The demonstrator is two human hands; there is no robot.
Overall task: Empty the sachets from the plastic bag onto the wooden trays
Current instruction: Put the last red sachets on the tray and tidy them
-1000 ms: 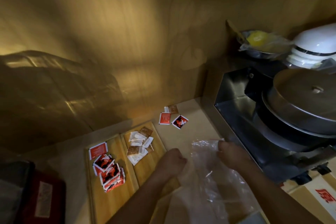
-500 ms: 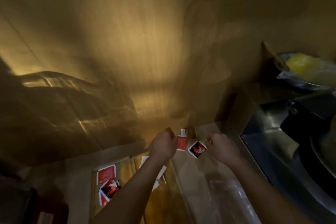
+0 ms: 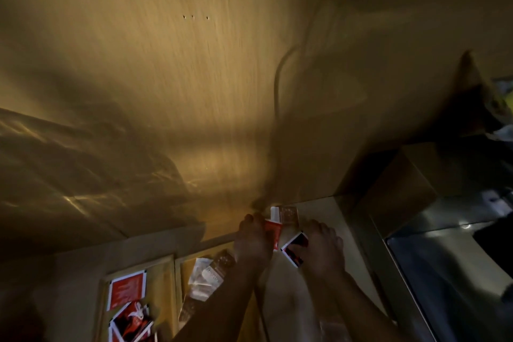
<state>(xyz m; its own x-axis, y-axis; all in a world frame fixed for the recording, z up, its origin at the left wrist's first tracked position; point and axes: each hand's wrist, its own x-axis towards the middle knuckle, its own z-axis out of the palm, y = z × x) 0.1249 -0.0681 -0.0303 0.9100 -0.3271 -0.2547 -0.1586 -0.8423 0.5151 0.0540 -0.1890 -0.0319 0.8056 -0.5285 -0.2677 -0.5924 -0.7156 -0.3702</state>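
- Most sachets already lie on the two wooden trays [image 3: 169, 286] at 7 o'clock: red ones [image 3: 127, 290] on the left tray, pale ones [image 3: 205, 276] on the right.
- Three strays sit on the table [image 3: 322, 208] near 5 o'clock, by the wall.
- The left hand [image 3: 254, 241] pinches a red stray sachet [image 3: 273, 230].
- The right hand [image 3: 322, 247] closes on a red-and-black sachet [image 3: 294, 248].
- The plastic bag [image 3: 330, 327], at 5 o'clock, looks emptied.
- Left, I judge: moving these strays onto a tray.

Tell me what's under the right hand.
The right hand covers part of a black-and-red sachet lying on the counter. Anything else beneath the palm is hidden.
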